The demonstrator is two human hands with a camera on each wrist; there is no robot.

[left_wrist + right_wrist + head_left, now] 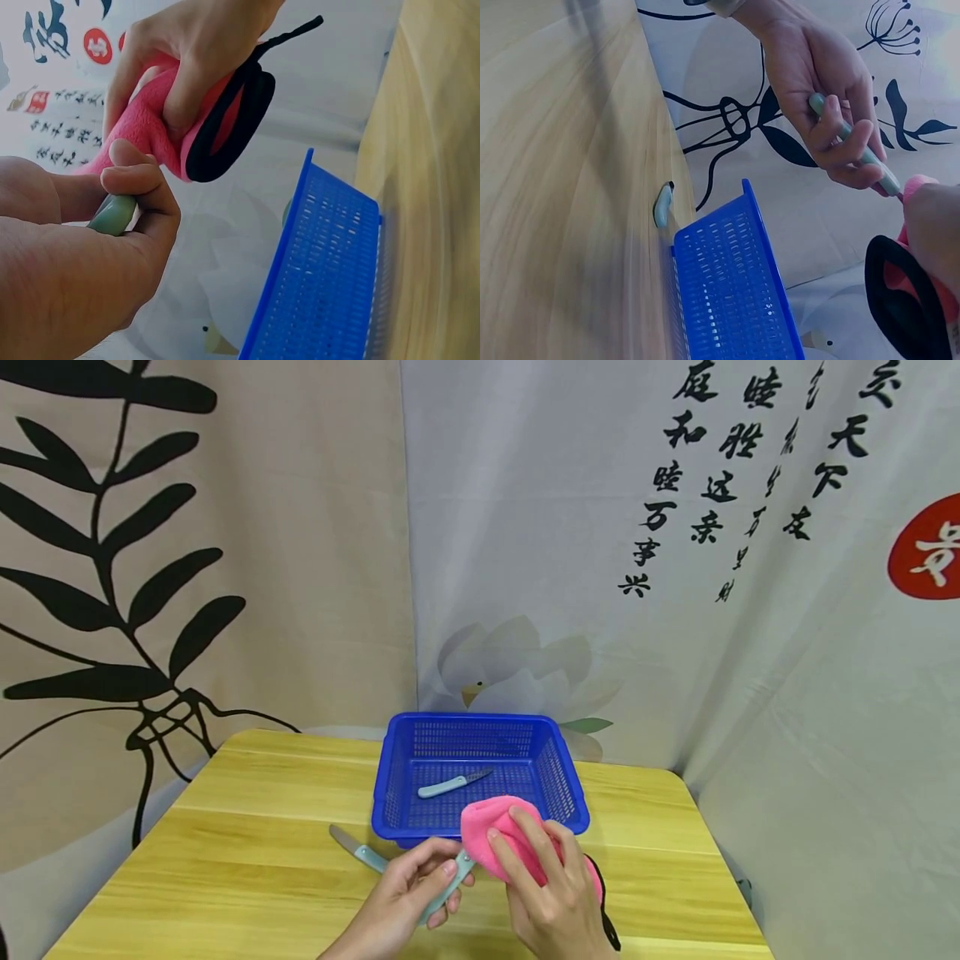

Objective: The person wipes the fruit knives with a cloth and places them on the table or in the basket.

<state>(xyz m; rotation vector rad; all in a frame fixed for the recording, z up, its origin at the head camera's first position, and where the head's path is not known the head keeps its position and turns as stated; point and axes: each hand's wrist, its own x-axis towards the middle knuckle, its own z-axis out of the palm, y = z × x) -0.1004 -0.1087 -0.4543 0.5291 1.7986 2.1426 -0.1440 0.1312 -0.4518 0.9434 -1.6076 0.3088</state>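
My left hand (408, 889) grips the pale blue-green handle of a folding-style knife (453, 887). My right hand (551, 893) holds a pink cloth (483, 818) with black edging and a black cord, pressed around the blade end, so the blade is hidden. In the right wrist view the handle (867, 156) lies across the left fingers and points into the cloth. A second knife (369, 857) with a like handle rests on the table, left of the basket, its blade out. Inside the blue basket (480, 718) lies a third knife (442, 787), also with its blade out.
The basket stands at the back of the wooden table (247, 827), just beyond both hands. Behind the table hangs a printed fabric curtain (322, 568) with leaves, a lotus and writing.
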